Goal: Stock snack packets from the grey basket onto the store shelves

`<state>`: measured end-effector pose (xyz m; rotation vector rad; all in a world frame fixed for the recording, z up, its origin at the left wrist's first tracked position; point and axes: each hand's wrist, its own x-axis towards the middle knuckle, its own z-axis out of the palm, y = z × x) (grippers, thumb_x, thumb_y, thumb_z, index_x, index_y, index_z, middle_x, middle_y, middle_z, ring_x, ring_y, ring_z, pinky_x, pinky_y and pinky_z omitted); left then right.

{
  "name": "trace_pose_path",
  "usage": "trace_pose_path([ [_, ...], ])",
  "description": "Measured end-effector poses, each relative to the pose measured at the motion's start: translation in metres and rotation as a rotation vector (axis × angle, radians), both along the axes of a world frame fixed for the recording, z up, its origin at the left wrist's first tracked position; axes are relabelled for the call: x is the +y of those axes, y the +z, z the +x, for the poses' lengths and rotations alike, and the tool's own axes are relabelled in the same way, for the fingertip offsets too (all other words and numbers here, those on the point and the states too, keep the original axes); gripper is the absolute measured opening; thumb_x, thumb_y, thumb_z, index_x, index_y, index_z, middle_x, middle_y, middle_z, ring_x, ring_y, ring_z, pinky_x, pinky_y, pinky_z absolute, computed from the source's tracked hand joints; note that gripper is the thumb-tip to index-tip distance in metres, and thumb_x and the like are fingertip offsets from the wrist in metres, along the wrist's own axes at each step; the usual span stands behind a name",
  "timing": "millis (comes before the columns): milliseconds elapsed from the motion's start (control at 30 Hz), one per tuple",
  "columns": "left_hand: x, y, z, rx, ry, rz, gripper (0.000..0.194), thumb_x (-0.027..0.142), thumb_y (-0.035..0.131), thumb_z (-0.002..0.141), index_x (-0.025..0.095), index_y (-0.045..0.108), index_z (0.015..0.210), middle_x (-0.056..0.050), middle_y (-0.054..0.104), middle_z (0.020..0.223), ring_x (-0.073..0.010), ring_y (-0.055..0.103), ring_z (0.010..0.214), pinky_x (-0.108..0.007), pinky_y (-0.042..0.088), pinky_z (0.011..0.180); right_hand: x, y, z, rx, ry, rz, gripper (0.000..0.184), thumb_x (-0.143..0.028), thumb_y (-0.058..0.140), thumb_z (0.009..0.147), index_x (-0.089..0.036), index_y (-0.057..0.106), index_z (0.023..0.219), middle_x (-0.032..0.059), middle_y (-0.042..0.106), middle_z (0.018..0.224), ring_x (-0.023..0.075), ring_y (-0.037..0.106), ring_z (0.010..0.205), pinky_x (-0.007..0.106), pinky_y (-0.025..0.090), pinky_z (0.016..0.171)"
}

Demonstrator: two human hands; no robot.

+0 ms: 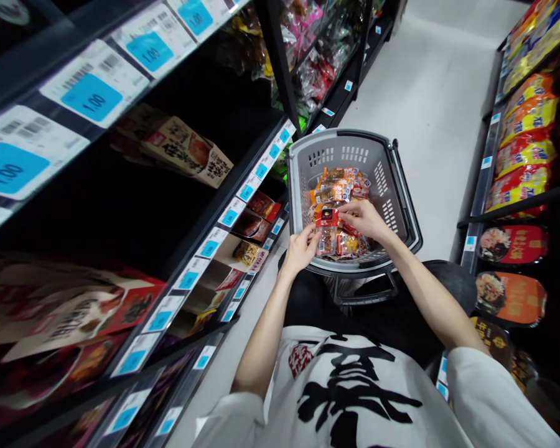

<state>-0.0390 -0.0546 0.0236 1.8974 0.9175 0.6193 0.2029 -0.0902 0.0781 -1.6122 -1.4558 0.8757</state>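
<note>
A small snack packet (pixel 326 231), red at the top and clear below, is pinched between both of my hands over a grey shopping basket (pixel 303 163). My left hand (pixel 303 246) grips the packet's left edge, fingers closed. At its upper right corner, my right hand (pixel 364 219) pinches it with thumb and fingertips. Several orange and red snack packets (pixel 338 188) lie heaped in the basket beneath and beyond my hands. The basket has slotted walls and a black handle (pixel 364 292) folded down toward me.
A shelf with blue price tags (pixel 228 216) runs along my left, holding boxed goods (pixel 186 146). On the right, another shelf carries yellow and red bags (pixel 525 152) and red and orange tubs (pixel 513 244). The pale aisle floor (pixel 429 81) stretches ahead between them.
</note>
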Motion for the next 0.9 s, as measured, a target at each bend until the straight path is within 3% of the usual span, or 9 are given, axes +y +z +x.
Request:
trace_pose_path([
  [167,-0.001,0.0,0.0,0.014,-0.013,0.018,0.033,0.037,0.054,0.107,0.018,0.067,0.131,0.003,0.071,0.061,-0.0172,0.07,0.056,-0.026,0.053,0.067,0.0,0.0,-0.001,-0.05,-0.022,0.0,0.019,-0.018,0.07,0.085,-0.019,0.089,0.091,0.0049,0.081,0.084,0.0213,0.07,0.075,0.033,0.053,0.074],
  [333,-0.001,-0.002,-0.001,0.011,-0.005,0.0,0.035,0.038,0.053,0.107,0.016,0.067,0.13,0.003,0.071,0.062,-0.0169,0.07,0.056,-0.026,0.054,0.066,-0.002,0.008,0.011,-0.118,-0.133,0.019,0.02,-0.011,0.072,0.08,-0.016,0.088,0.091,0.0091,0.083,0.089,0.0258,0.075,0.079,0.036,0.058,0.077],
  [500,-0.001,-0.002,-0.001,0.002,-0.008,0.009,0.036,0.038,0.055,0.106,0.015,0.067,0.131,0.003,0.07,0.061,-0.0154,0.069,0.055,-0.024,0.053,0.066,-0.013,0.035,0.063,-0.466,-0.461,0.094,0.026,-0.004,0.062,0.08,-0.01,0.085,0.092,0.0129,0.08,0.084,0.0275,0.077,0.08,0.039,0.059,0.081],
  [600,-0.002,0.0,-0.001,-0.008,-0.015,0.009,0.038,0.038,0.055,0.107,0.014,0.067,0.133,0.004,0.07,0.061,-0.0144,0.069,0.056,-0.024,0.053,0.068,-0.025,0.052,0.105,-0.572,-0.686,0.041,0.025,-0.006,0.065,0.078,-0.01,0.082,0.096,0.0138,0.08,0.087,0.0283,0.077,0.082,0.041,0.06,0.083],
  [700,-0.002,0.001,-0.001,-0.024,-0.018,-0.015,0.042,0.039,0.055,0.107,0.012,0.066,0.136,0.004,0.07,0.062,-0.0135,0.069,0.056,-0.023,0.053,0.067,-0.038,0.058,0.138,-0.626,-0.804,-0.04,0.032,-0.005,0.069,0.074,-0.012,0.08,0.102,0.0126,0.08,0.092,0.0287,0.076,0.081,0.047,0.062,0.088],
  [767,-0.002,0.001,-0.001,-0.037,-0.022,-0.031,0.045,0.04,0.055,0.107,0.011,0.064,0.14,0.005,0.069,0.062,-0.0132,0.069,0.056,-0.023,0.054,0.066,-0.042,0.054,0.147,-0.681,-0.812,-0.048,0.051,-0.003,0.068,0.071,-0.014,0.077,0.119,0.0169,0.078,0.114,0.0333,0.076,0.099,0.052,0.06,0.099],
  [833,-0.001,0.0,-0.002,-0.058,-0.031,-0.041,0.047,0.04,0.055,0.107,0.011,0.062,0.143,0.005,0.07,0.062,-0.0129,0.068,0.055,-0.023,0.055,0.066,-0.041,0.048,0.144,-0.708,-0.761,-0.034,0.067,-0.003,0.07,0.07,-0.014,0.069,0.135,0.0227,0.067,0.14,0.0378,0.069,0.124,0.055,0.054,0.11],
  [900,-0.001,-0.002,-0.002,-0.082,-0.039,-0.049,0.049,0.04,0.054,0.108,0.011,0.06,0.147,0.006,0.07,0.063,-0.0125,0.068,0.055,-0.022,0.055,0.066,-0.035,0.042,0.127,-0.649,-0.644,-0.039,0.066,-0.007,0.072,0.075,-0.011,0.065,0.14,0.0251,0.062,0.146,0.0376,0.065,0.13,0.051,0.054,0.109],
])
